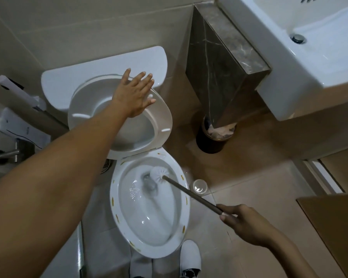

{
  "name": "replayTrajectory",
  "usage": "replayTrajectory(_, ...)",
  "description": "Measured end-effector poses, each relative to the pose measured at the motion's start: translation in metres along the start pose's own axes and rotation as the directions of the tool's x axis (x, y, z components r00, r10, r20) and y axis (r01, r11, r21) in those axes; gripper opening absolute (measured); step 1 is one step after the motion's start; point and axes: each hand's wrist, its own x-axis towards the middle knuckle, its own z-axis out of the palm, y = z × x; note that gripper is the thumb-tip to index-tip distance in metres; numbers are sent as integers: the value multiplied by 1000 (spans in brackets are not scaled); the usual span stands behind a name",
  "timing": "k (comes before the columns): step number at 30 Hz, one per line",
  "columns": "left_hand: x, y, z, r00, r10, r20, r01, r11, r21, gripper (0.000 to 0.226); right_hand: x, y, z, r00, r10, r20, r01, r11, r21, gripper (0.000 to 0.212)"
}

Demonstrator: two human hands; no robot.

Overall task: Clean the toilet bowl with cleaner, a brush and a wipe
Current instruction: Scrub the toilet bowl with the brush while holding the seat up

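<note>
The white toilet bowl (pixel 117 207) stands below me with its seat and lid (pixel 161 117) raised against the cistern (pixel 68 81). Yellow cleaner marks dot the rim, and water swirls in the bowl. My right hand (pixel 243 221) grips the dark handle of the toilet brush (pixel 159 173), whose white head sits inside the bowl near the back. My left hand (pixel 135 95) reaches forward with straight fingers over the top edge of the raised lid; contact is unclear.
A dark marble column (pixel 223 63) and a white washbasin (pixel 309 47) stand at the right. A black waste bin (pixel 213 141) sits on the floor beside the toilet. The brush holder cup (pixel 198 186) stands right of the bowl. My white shoe (pixel 190 255) is at the front.
</note>
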Motion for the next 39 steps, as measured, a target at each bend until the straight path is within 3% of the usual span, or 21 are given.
replayTrajectory(10,11,17,3,999,35,16,-36,995,90,80,18,48,-10,973,136,-186,-117,987,110,44)
replayTrajectory(26,14,7,23,980,119,-159,-95,984,150,77,126,125,102,870,490,-50,-468,854,229,38)
replayTrajectory(33,18,3,33,966,138,-218,-137,990,20,64,142,131,129,846,531,-46,-503,825,258,38)
replayTrajectory(39,15,6,26,972,139,-189,-126,989,81,77,155,118,118,856,509,-91,-488,854,182,59)
